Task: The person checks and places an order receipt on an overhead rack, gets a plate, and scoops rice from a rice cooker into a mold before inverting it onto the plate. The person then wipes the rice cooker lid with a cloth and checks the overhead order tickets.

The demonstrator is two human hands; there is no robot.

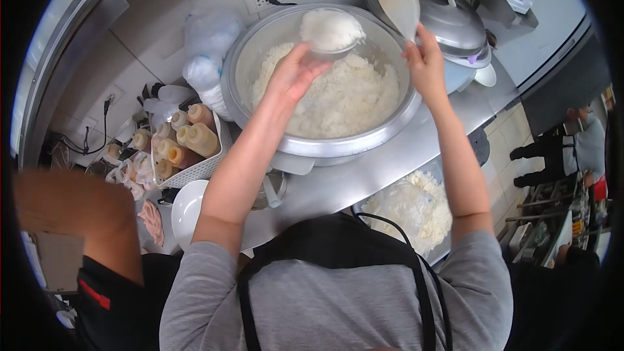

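A large metal pot [383, 136] of cooked white rice [338, 101] stands on the counter in front of me. Above its far half, my left hand [296, 75] grips a small bowl [335, 54] heaped with rice. My right hand [426, 62] is closed round the handle of a pale rice paddle [398, 6], raised over the pot's right rim with its blade pointing up and away. The paddle and the bowl are apart.
A lidded metal pot [455, 23] sits at the back right. Left are a white basket [195, 169] of squeeze bottles, plastic bags [211, 39] and a white plate [188, 211]. Rice under plastic [409, 214] lies below the counter edge. Another person's arm [78, 214] reaches in at left.
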